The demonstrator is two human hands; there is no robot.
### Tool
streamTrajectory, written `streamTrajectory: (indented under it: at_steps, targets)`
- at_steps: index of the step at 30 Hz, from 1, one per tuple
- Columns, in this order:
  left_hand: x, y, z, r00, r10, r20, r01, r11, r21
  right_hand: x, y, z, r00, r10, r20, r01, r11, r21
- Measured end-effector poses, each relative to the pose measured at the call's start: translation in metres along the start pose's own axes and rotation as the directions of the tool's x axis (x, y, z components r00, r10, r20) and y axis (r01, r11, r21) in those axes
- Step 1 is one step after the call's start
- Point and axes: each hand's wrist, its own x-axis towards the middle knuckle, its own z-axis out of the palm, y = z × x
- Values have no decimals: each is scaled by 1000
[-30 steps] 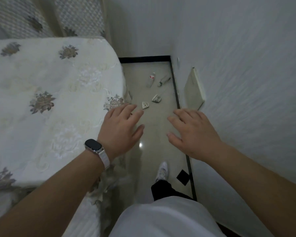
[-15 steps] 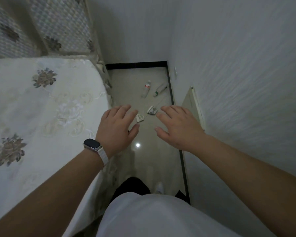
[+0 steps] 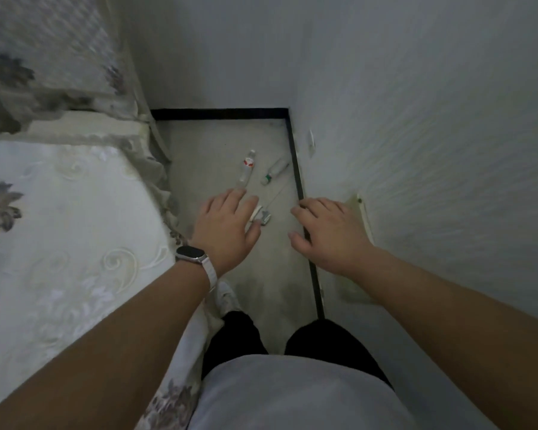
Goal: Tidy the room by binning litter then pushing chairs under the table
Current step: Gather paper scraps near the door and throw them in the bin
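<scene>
Two bare hands reached forward in the middle of the frame, palms down, arms coming in from the lower corners. The left hand [image 3: 225, 231] had its fingers straight and slightly spread, gripping nothing, with a dark-faced watch [image 3: 190, 253] on a pale strap at the wrist. The right hand [image 3: 326, 234] was likewise flat and relaxed, fingers apart, holding nothing, over the black skirting line [image 3: 311, 268] at the right of the floor.

Litter lay on the floor beyond the fingertips, just above centre. A clear bottle with a red label [image 3: 246, 169] lay on its side, its long axis almost up and down the frame, cap toward the top, base just above the left hand's fingertips. To its right a second clear bottle with a green cap [image 3: 274, 172] lay diagonally, cap toward the lower left, base toward the upper right, close to the skirting. A small crumpled wrapper [image 3: 263, 216] sat between the two hands, partly hidden by the left one.

A narrow strip of pale floor [image 3: 218, 141] ran between a bed with a cream floral cover [image 3: 59, 243] on the left and a white textured wall [image 3: 416, 119] on the right. A cream panel [image 3: 363, 212] leaned against that wall behind the right hand. A white shoe [image 3: 227, 297] showed below the left wrist.
</scene>
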Motion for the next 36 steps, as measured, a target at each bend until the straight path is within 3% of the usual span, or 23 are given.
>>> streamTrajectory:
  at_steps: [8,16,23,28,36]
  targets:
    - [45,-30,62,990,-107,90,109,994,-17,81,39,55,997,-36,-61,38,999,38]
    - [64,-42,180,929,-287,232,299,954,-18,144,92,163,997,-71,41,64,984,166]
    - [75,-95,345,906,-282,315,302,953,-15,196,139,322,997,-39,63,26,980,197]
    - [63,-146,470,880,-318,352,328,944,33,244,159,460,986,-65,153,37,983,182]
    - [50,-213,640,847,-340,409,342,937,72,312,211,622,930,-209,301,185,977,106]
